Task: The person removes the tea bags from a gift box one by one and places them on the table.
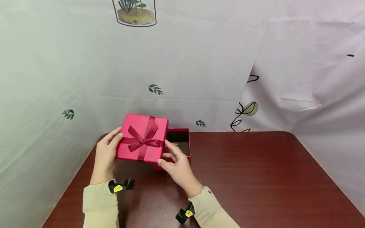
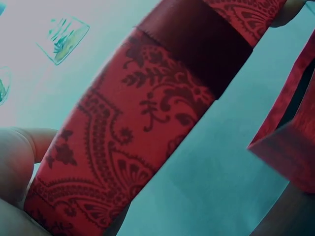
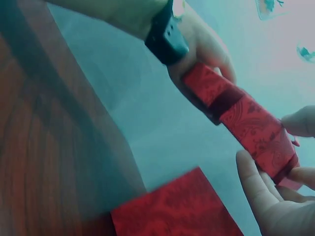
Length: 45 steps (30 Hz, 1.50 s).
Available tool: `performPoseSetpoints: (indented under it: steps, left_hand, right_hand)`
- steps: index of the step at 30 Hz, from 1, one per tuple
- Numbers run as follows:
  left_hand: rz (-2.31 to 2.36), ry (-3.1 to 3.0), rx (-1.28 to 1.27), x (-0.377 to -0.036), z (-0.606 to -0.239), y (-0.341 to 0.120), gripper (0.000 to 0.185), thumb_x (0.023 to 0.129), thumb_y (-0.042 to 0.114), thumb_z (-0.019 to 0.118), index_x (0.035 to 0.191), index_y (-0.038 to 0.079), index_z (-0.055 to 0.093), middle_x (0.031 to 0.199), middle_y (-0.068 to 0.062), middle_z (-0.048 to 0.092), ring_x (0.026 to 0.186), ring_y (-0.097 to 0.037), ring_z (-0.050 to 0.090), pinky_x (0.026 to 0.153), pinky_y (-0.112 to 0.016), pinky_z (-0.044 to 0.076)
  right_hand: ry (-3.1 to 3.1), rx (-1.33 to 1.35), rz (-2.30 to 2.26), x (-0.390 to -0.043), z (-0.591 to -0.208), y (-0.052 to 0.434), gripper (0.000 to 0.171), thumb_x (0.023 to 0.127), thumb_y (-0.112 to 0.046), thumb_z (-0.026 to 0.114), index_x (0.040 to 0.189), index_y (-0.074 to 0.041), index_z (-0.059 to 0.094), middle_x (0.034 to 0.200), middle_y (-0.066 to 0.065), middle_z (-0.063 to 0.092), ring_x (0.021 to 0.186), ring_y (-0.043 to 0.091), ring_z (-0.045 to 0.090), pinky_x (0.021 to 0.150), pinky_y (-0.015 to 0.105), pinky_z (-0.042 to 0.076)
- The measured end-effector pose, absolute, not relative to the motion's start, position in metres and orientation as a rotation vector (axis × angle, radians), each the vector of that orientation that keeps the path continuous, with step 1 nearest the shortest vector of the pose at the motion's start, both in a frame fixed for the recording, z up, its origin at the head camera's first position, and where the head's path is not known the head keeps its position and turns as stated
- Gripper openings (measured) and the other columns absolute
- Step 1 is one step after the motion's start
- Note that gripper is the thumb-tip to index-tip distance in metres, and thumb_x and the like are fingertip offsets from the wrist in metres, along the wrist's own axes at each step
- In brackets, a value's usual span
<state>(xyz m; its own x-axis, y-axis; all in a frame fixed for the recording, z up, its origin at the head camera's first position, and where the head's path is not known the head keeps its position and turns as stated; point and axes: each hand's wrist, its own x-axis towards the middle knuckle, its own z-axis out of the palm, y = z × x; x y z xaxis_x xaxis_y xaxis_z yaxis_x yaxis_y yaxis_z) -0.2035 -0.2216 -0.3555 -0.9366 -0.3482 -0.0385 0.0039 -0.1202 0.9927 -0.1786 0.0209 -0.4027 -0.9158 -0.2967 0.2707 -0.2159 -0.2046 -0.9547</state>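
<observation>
Behind our dark wooden table (image 1: 256,177) hangs a white curtain (image 1: 199,63) printed with leaves. We hold the red lid (image 1: 142,137) with its ribbon bow (image 1: 141,141) raised above the table, left hand (image 1: 105,155) gripping its left edge, right hand (image 1: 176,164) pinching its right edge. Just beside it, the open red box (image 1: 182,142) sits on the table.

Bright, even light from above; the wrist pictures are blurry.

The head view is sharp, with soft shadows on the table (image 1: 256,177) under the hands and the lid (image 1: 142,137). Its edges bend a little. Both wrist views look blue-green and washed out. The lid (image 2: 147,132) is very close and fuzzy.
</observation>
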Motion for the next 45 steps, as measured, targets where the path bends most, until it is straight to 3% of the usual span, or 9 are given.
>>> performPoseSetpoints:
  steps: [4,16,23,26,30,33,38,41,45]
  left_hand:
    - [-2.120,-1.890,0.483,-0.203,-0.355,-0.232,0.048,0.101,0.033,0.063,0.146,0.018,0.057,0.137,-0.001,0.054,0.099,-0.006,0.062,0.074,-0.015,0.056]
    - [-1.946,-1.918,0.654,-0.210,-0.376,-0.259,0.047,0.099,0.034,0.065,0.141,0.013,0.062,0.126,0.000,0.061,0.097,-0.005,0.057,0.070,-0.011,0.051]
    - [-1.921,-1.936,0.749,-0.212,-0.389,-0.275,0.048,0.101,0.041,0.059,0.142,0.016,0.062,0.132,0.006,0.062,0.115,-0.007,0.052,0.083,-0.014,0.044]
    - [-1.949,-1.891,0.773,-0.212,-0.396,-0.279,0.045,0.102,0.041,0.057,0.138,0.017,0.065,0.117,0.011,0.066,0.110,-0.006,0.053,0.083,-0.016,0.044]
    - [-1.961,-1.878,0.793,-0.214,-0.405,-0.282,0.037,0.101,0.040,0.057,0.128,0.020,0.073,0.091,0.020,0.067,0.095,-0.005,0.056,0.072,-0.014,0.048]
    - [-1.959,-1.902,0.793,-0.215,-0.412,-0.284,0.038,0.102,0.037,0.057,0.131,0.018,0.071,0.084,0.024,0.064,0.096,-0.004,0.055,0.071,-0.013,0.048]
    - [-1.965,-1.927,0.764,-0.219,-0.425,-0.288,0.049,0.102,0.034,0.058,0.143,0.009,0.057,0.088,0.028,0.064,0.121,-0.009,0.050,0.083,-0.010,0.043]
    - [-2.060,-1.840,0.777,-0.221,-0.433,-0.290,0.042,0.101,0.033,0.061,0.140,0.017,0.062,0.091,0.029,0.066,0.126,-0.007,0.049,0.086,-0.009,0.044]
    - [-2.147,-1.720,0.780,-0.222,-0.442,-0.291,0.025,0.100,0.028,0.064,0.122,0.027,0.076,0.093,0.027,0.069,0.114,-0.003,0.054,0.082,-0.011,0.047]
  right_hand:
    - [1.916,-0.583,-2.352,-0.176,-0.402,0.007,0.062,0.095,-0.001,0.068,0.152,-0.004,0.045,0.149,0.015,0.045,0.117,0.031,0.063,0.089,0.031,0.058]
    - [2.039,-0.493,-2.281,-0.176,-0.406,-0.030,0.054,0.095,-0.009,0.069,0.147,-0.004,0.053,0.151,0.010,0.050,0.119,0.027,0.064,0.092,0.030,0.057]
    - [2.055,-0.500,-2.267,-0.177,-0.414,-0.047,0.050,0.097,-0.005,0.065,0.145,0.001,0.054,0.153,0.015,0.047,0.115,0.026,0.066,0.088,0.030,0.058]
    - [2.061,-0.499,-2.261,-0.178,-0.418,-0.051,0.048,0.097,-0.003,0.063,0.144,0.002,0.054,0.153,0.016,0.047,0.115,0.025,0.066,0.085,0.028,0.059]
    - [2.143,-0.482,-2.183,-0.180,-0.422,-0.055,0.049,0.098,-0.005,0.063,0.146,-0.002,0.054,0.153,0.012,0.047,0.116,0.024,0.065,0.088,0.026,0.057]
    - [2.195,-0.492,-2.112,-0.179,-0.424,-0.056,0.051,0.099,-0.007,0.064,0.148,-0.004,0.051,0.156,0.009,0.045,0.122,0.025,0.062,0.093,0.026,0.055]
    - [2.183,-0.525,-2.047,-0.177,-0.425,-0.062,0.057,0.101,-0.011,0.061,0.155,-0.007,0.042,0.162,0.003,0.034,0.139,0.020,0.047,0.100,0.028,0.051]
    - [2.196,-0.545,-1.996,-0.176,-0.426,-0.066,0.061,0.101,-0.012,0.058,0.157,-0.008,0.036,0.165,0.002,0.028,0.145,0.015,0.037,0.106,0.028,0.046]
    - [2.286,-0.568,-1.895,-0.177,-0.428,-0.071,0.065,0.100,-0.013,0.057,0.159,-0.007,0.031,0.167,0.002,0.023,0.148,0.014,0.032,0.112,0.029,0.040]
